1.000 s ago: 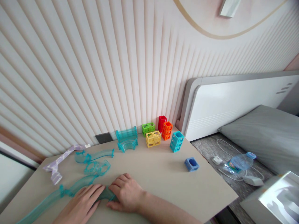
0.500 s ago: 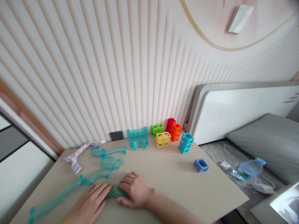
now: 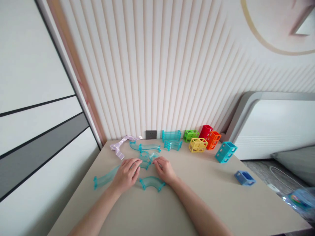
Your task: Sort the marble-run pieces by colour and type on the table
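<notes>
My left hand [image 3: 126,173] rests over a long, translucent teal track piece [image 3: 105,178], its fingers curled at the joint with a short curved track piece [image 3: 145,164]. The fingers hide that joint. My right hand [image 3: 164,168] has its thumb and fingertips closed at a small clear-teal square piece [image 3: 153,156], behind the short curved one. A ring-shaped teal piece [image 3: 144,155] lies close by. In front of both hands, a curved teal track section [image 3: 152,182] lies untouched on the table.
A wavy teal track [image 3: 150,147] and a lilac patterned strip [image 3: 123,142] lie farther back. More teal track pieces [image 3: 171,135] stand by the wall socket [image 3: 151,134]. Green [image 3: 191,135], yellow [image 3: 198,145], red [image 3: 205,131], orange [image 3: 213,140], turquoise [image 3: 225,152] and blue [image 3: 244,178] hollow blocks are right.
The view has swung left. Both hands have let go of the curved teal section, which now lies nearer me, and have moved forward to the track joint and small pieces.
</notes>
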A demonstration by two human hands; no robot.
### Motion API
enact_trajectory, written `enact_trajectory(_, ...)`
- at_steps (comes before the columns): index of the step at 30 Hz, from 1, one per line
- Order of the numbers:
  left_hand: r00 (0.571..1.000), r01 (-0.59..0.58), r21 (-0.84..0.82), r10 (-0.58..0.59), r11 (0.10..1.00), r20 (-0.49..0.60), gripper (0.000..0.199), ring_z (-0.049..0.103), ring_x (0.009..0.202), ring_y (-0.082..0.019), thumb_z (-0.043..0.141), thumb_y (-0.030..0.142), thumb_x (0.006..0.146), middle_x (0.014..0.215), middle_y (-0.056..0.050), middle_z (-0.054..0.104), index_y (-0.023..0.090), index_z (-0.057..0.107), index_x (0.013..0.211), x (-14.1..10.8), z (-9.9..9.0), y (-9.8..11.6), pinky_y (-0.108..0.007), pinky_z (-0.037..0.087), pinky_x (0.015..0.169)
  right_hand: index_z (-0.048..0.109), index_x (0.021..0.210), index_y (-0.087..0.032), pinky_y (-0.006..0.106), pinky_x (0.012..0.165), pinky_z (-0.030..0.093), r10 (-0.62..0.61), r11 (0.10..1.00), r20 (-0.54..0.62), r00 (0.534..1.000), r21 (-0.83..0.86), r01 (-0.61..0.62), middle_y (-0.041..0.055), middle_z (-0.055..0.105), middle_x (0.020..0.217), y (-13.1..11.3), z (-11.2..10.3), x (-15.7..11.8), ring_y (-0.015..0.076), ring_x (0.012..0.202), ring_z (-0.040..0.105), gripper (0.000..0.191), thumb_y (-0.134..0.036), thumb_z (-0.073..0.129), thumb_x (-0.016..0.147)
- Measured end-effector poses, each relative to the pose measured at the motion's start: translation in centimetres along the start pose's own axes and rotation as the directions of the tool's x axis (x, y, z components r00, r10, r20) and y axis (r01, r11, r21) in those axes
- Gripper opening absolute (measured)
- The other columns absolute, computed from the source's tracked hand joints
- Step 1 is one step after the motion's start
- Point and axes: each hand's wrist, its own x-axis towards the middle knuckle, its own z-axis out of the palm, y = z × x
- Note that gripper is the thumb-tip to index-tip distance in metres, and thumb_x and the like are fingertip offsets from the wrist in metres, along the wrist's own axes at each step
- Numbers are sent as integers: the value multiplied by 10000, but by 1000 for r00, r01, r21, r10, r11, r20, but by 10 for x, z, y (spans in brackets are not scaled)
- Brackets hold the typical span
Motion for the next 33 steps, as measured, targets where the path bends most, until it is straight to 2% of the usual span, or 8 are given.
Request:
enact_trajectory(4,988,141,84,-146,986,55,317,639,1069,-281,504,236,957,1153,-109,700,189,633,1242,-6,-2,-13,-442,481,959,719,918,-220,356,873,544,-28,999,23,999,29,27,93,734,1006,-5,-7,-10,212,940,676,361,-381,420,1043)
enact_trajectory(8,959,194,99,-210,976,191,352,610,1126,-317,555,285,929,1201,-124,698,186,637,1256,-10,4,-15,-496,453,992,719,935,-210,334,818,552,-40,997,77,996,71,34,86,743,927,-12,-28,-15,198,874,685,394,-404,398,1053)
enact_trajectory(13,933,243,80,-255,967,255,351,605,1117,-317,628,278,879,1165,-105,705,218,651,1225,-14,14,-15,-495,434,996,724,984,-215,316,813,539,-99,987,260,961,151,60,69,751,908,-33,-49,-22,190,856,688,332,-436,478,1023)
enact_trajectory(17,932,267,59,-273,962,237,297,615,1068,-287,624,232,881,1077,-74,708,236,660,1176,-16,19,-15,-466,449,987,725,1047,-222,346,893,521,-144,984,406,903,151,89,84,745,1005,-54,-41,-27,210,966,662,265,-379,515,1006)
enact_trajectory(21,934,298,29,-298,954,199,266,615,1053,-269,610,187,888,1059,-67,704,226,663,1146,-15,23,-13,-442,475,990,714,1086,-218,374,966,500,-193,977,431,882,171,130,96,729,1090,-62,-29,-28,220,1050,639,239,-324,518,999)
enact_trajectory(25,937,312,-4,-307,950,165,258,624,1061,-262,601,207,914,1089,-69,703,215,656,1166,-15,26,-14,-441,496,1000,704,1101,-220,381,974,505,-217,970,368,904,182,158,104,714,1131,-56,-23,-29,217,1065,651,229,-305,515,1002)
enact_trajectory(29,944,310,-39,-303,950,131,283,646,1068,-254,578,234,942,1120,-69,701,231,642,1217,-14,27,-14,-478,471,1069,691,1135,-236,384,971,528,-75,994,124,989,87,65,112,687,1178,-44,-14,-27,223,1102,652,239,-291,491,1017)
enact_trajectory(33,953,290,-70,-282,954,108,308,644,1097,-260,574,257,954,1156,-63,695,247,630,1257,-13,26,-12,-502,437,1117,620,1299,-261,453,1021,521,42,995,-47,998,-88,-46,128,643,1277,-34,-2,-24,272,1180,624,337,-337,584,972)
